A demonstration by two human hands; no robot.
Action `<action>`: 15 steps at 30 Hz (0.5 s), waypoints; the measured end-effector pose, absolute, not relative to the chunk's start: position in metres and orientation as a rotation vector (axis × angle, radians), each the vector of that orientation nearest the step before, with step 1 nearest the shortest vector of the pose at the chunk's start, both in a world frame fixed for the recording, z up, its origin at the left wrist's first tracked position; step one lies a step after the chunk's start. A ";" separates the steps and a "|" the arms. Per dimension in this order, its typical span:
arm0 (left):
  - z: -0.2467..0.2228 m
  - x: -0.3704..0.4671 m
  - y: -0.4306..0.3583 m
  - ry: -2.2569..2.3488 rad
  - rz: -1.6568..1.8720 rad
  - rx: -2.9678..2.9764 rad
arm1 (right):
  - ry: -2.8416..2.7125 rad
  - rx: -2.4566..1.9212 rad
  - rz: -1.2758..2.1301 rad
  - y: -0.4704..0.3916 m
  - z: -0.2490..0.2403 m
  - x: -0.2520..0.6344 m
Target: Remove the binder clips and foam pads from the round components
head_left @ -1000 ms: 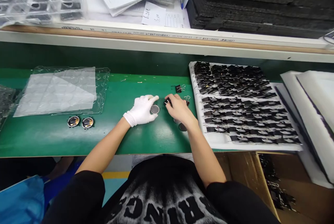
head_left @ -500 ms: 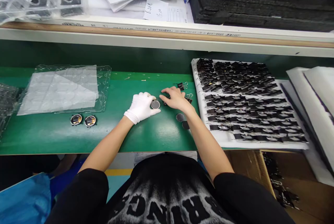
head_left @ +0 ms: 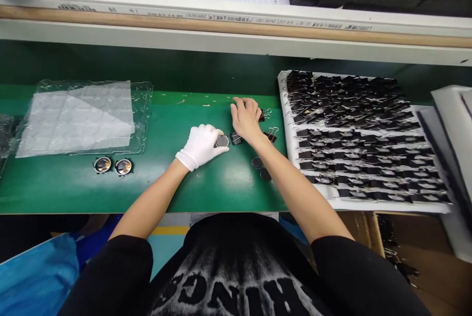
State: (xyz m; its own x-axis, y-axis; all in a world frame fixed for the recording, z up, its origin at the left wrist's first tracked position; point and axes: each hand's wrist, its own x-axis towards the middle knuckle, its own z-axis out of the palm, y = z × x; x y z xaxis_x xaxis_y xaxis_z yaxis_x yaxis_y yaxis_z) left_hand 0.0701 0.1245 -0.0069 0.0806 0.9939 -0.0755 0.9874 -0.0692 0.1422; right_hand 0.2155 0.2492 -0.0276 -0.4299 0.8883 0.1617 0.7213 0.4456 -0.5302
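Observation:
My left hand point(head_left: 202, 146), in a white glove, pinches a round watch-like case point(head_left: 221, 141) with a grey disc face between thumb and fingers, just above the green table. My bare right hand point(head_left: 246, 118) is further forward, fingers bent downward and slightly apart, with nothing visible in them. Beside its fingers lies a black binder clip point(head_left: 262, 115), partly covered. Below the palm is another binder clip point(head_left: 236, 138), and a third clip point(head_left: 272, 134) shows behind the wrist. Two dark round discs point(head_left: 257, 162) lie left of my right forearm.
Two round metal-rimmed parts point(head_left: 102, 164) lie on the left, below a clear plastic tray point(head_left: 142, 129) with white paper. On the right stands a white foam board point(head_left: 289, 134) carrying many binder clips. A shelf edge point(head_left: 221, 36) crosses above the table.
My right hand has moved forward, away from the case, exposing the binder clip below its palm. My left hand keeps hold of the case. The camera view has shifted slightly.

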 end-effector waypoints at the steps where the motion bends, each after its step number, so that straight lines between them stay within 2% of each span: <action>1: -0.007 0.071 0.125 2.026 0.070 2.183 | -2.290 -1.355 0.539 0.251 -0.029 0.217; 15: -0.012 0.089 0.137 2.061 0.124 2.161 | -2.231 -1.324 0.504 0.255 -0.042 0.225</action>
State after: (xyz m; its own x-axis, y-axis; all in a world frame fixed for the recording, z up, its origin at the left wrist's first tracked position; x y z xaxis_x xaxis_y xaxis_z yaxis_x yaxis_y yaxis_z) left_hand 0.0886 0.1367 -0.0116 0.0511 0.9977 -0.0450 0.9850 -0.0430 0.1670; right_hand 0.2247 0.2547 -0.0424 -0.4065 0.8856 0.2246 0.7033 0.4602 -0.5418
